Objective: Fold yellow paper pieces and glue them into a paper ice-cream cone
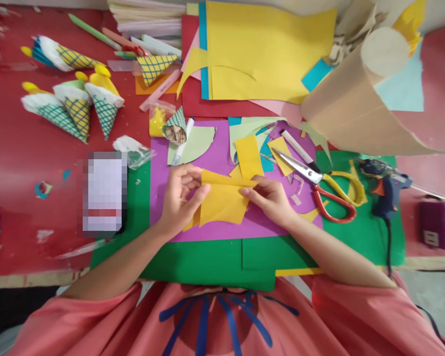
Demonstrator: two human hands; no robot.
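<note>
Between my hands is a yellow paper piece (pixel 224 203) with a fold along its top and a curved lower edge. My left hand (pixel 183 198) pinches its left side between thumb and fingers. The right side is pinched by my right hand (pixel 269 198) in the same way. Just beyond lies a yellow paper rectangle (pixel 249 157) on the purple sheet (pixel 211 160). Scissors (pixel 319 180) with red and yellow handles rest open to the right of my right hand. A marker (pixel 299 148) lies near their blades.
A glue gun (pixel 389 190) is at the right, below a large brown paper cone (pixel 352 104). Patterned paper cones (pixel 106 111) lie at the left, above a blurred pale object (pixel 104 190). Yellow sheets (pixel 270 49) lie at the back.
</note>
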